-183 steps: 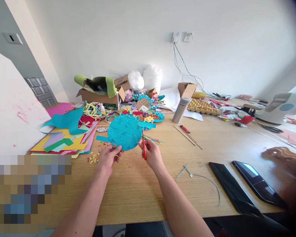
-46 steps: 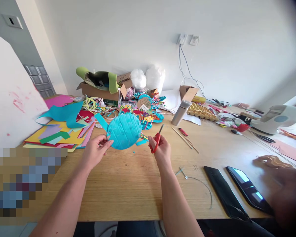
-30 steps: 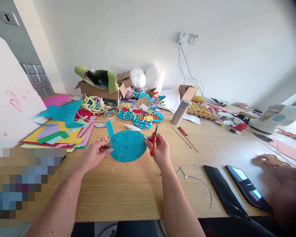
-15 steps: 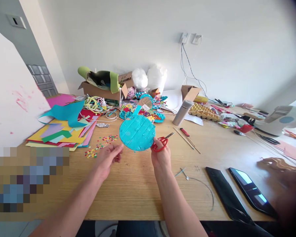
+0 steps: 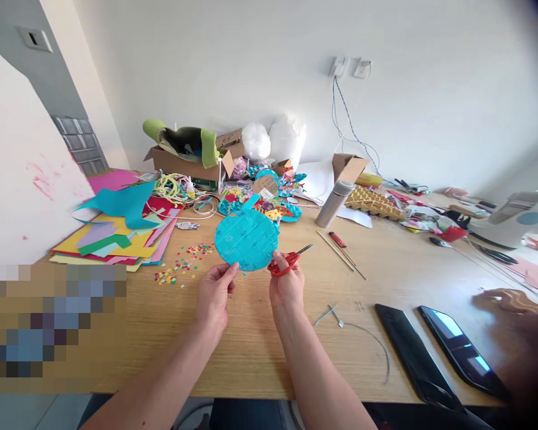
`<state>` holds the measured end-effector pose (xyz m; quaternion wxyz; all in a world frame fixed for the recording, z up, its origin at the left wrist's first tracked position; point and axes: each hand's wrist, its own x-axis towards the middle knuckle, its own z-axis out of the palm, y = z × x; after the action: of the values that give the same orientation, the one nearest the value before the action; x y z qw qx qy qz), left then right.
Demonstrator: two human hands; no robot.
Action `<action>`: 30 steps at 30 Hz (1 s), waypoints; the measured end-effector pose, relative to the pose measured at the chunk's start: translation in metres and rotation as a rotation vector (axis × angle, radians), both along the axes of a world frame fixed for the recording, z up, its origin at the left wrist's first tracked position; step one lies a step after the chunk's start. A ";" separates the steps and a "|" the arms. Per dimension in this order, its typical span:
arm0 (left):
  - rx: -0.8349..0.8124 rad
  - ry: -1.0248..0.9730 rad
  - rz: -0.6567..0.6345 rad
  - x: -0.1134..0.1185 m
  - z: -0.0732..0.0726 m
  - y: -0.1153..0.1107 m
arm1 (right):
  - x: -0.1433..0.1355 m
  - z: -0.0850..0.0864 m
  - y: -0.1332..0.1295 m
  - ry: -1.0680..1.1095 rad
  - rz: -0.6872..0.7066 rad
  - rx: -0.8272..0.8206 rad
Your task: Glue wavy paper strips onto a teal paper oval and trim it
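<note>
A round turquoise disc [image 5: 245,239] with a small tab at its top is held up over the wooden table [image 5: 251,358]. My left hand [image 5: 215,292] pinches its lower left edge between thumb and fingers. At the lower right edge, my right hand [image 5: 287,280] grips the disc and also holds red-handled scissors [image 5: 287,264], whose blades point up and to the right. Behind the disc lie colourful decorated turquoise pieces [image 5: 289,212], partly hidden by it.
Coloured paper sheets [image 5: 116,239] and confetti [image 5: 173,273] lie at the left. A grey bottle [image 5: 334,205], thin sticks [image 5: 341,254] and a red cutter [image 5: 338,240] are right of centre. Two dark phones [image 5: 461,346] lie front right. A cardboard box [image 5: 183,167] stands behind.
My left hand has moved right and taken hold of the disc's lower edge. The disc and my right hand with the scissors have shifted slightly left.
</note>
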<state>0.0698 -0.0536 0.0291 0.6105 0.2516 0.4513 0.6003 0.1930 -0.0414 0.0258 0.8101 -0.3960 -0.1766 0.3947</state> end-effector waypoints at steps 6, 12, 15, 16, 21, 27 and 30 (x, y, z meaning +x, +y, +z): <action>0.011 -0.019 0.117 -0.019 0.002 0.014 | -0.016 0.007 -0.011 -0.242 -0.009 0.023; 0.029 -0.066 0.148 -0.040 0.011 0.022 | -0.023 0.010 -0.015 -0.402 0.034 0.026; 0.044 -0.128 0.142 -0.054 0.013 0.027 | -0.022 0.008 -0.014 -0.528 0.100 -0.028; 0.048 -0.144 0.160 -0.059 0.013 0.029 | -0.021 0.008 -0.014 -0.566 0.133 -0.047; 0.005 -0.174 0.167 -0.075 0.007 0.036 | -0.021 0.007 -0.014 -0.686 0.325 -0.145; -0.008 -0.216 0.123 -0.071 0.004 0.031 | -0.019 0.009 -0.016 -0.762 0.450 -0.229; -0.008 -0.214 0.125 -0.070 0.005 0.030 | -0.017 0.009 -0.016 -0.793 0.439 -0.227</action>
<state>-0.0002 -0.0240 0.0341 0.6177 0.1549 0.4006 0.6587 0.1759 -0.0573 0.0352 0.5289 -0.5559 -0.5079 0.3916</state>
